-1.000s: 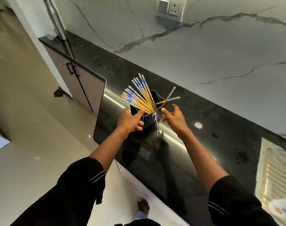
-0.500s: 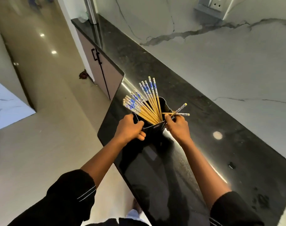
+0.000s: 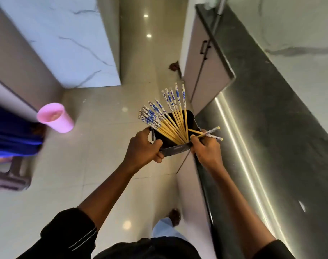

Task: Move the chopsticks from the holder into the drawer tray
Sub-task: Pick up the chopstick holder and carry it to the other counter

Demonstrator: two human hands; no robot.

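Note:
A black holder (image 3: 175, 146) hangs in the air over the floor, just left of the black counter (image 3: 271, 128). Both hands carry it. My left hand (image 3: 143, 149) grips its left side. My right hand (image 3: 206, 148) grips its right side. Several wooden chopsticks (image 3: 168, 116) with blue-and-white tops fan out of the holder to the upper left. Two more chopsticks (image 3: 211, 132) stick out to the right past my right hand's fingers. No drawer or tray is in sight.
A pink cup (image 3: 54, 117) stands at the left, above the tiled floor (image 3: 103, 165). Beige cabinet doors (image 3: 202, 66) with black handles sit under the counter's far end. A marble-look wall (image 3: 299, 34) runs behind the counter. My foot (image 3: 174, 216) shows below.
Both hands closed on the holder and lifted it off the counter, carrying it left past the edge over the floor. The view swung left and down.

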